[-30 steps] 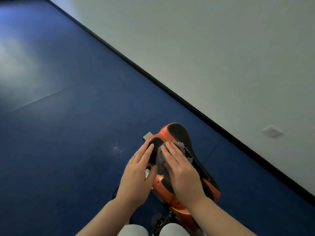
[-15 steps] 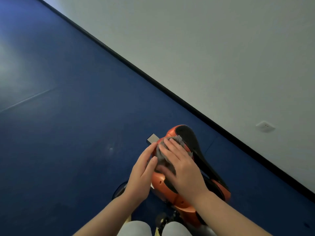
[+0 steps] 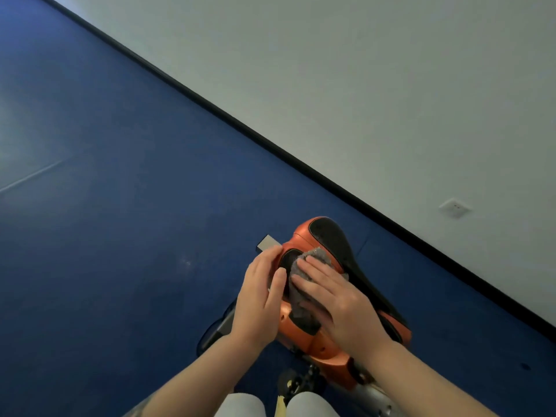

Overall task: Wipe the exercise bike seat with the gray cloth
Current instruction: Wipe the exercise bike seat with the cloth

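Note:
The orange and black exercise bike seat (image 3: 325, 236) sits low in the middle of the view, its wide end pointing away from me. A crumpled gray cloth (image 3: 304, 308) lies on the seat's left pad. My right hand (image 3: 340, 302) presses flat on the cloth with straight, spread fingers. My left hand (image 3: 261, 296) rests against the seat's left edge, fingers straight and thumb beside the cloth. Most of the cloth is hidden under my right hand.
Blue floor (image 3: 120, 206) spreads to the left and ahead. A white wall (image 3: 361, 85) with a black baseboard (image 3: 270, 149) runs diagonally on the right, with a wall socket (image 3: 455, 207). The bike's frame and post (image 3: 370, 395) show below the seat. A small grey block (image 3: 266, 243) lies beside the seat.
My right hand has slid the cloth back toward me along the seat's left pad. My left hand stays at the seat's left edge. The camera shifted slightly.

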A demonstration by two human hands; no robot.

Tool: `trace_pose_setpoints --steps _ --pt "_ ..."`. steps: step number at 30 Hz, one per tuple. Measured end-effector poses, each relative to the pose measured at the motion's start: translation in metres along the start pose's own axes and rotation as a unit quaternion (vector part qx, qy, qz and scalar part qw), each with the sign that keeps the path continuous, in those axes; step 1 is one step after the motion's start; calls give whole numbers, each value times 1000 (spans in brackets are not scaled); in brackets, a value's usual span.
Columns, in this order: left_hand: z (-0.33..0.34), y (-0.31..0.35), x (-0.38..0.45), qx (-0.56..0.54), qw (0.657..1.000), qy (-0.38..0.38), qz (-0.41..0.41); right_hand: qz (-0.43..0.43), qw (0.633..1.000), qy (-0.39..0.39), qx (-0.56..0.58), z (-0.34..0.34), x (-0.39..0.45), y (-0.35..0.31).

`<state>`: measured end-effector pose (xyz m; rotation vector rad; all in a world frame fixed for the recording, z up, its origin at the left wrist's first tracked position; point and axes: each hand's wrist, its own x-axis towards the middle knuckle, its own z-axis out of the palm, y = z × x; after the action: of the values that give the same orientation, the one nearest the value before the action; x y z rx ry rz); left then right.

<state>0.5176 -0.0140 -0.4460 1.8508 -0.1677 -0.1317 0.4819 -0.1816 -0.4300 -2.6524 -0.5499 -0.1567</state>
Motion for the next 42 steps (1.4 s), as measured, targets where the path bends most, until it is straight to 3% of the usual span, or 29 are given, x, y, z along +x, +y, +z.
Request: trace_pose_setpoints --steps 5,10,16,20,24,26,29,32,35,39,42 --pt "7 0 13 65 996 11 64 133 985 99 42 17 20 -24" --pt "0 -3 20 146 983 -37 104 62 996 60 -7 0 -12 -3" --pt "0 -8 14 158 979 -46 119 162 975 153 6 21 17 -33" --pt "1 -6 9 175 976 -30 127 94 990 104 -21 18 -4 -13" --pt "17 5 5 253 934 -67 243 121 984 129 -37 16 -36 1" --pt "30 11 0 266 930 -79 242 153 976 155 -25 22 -34 -4" --pt "37 13 -3 296 926 -75 223 139 981 126 -38 18 -41 -2" --pt "35 7 -1 369 889 -109 248 100 985 100 -102 5 -79 18" --pt "34 5 0 392 876 -111 258 144 975 125 -116 4 -105 24" --pt "41 5 -2 386 884 -71 255 247 946 201 -59 14 -77 7" --pt "43 5 -3 381 886 -58 256 223 959 157 -73 5 -77 7"
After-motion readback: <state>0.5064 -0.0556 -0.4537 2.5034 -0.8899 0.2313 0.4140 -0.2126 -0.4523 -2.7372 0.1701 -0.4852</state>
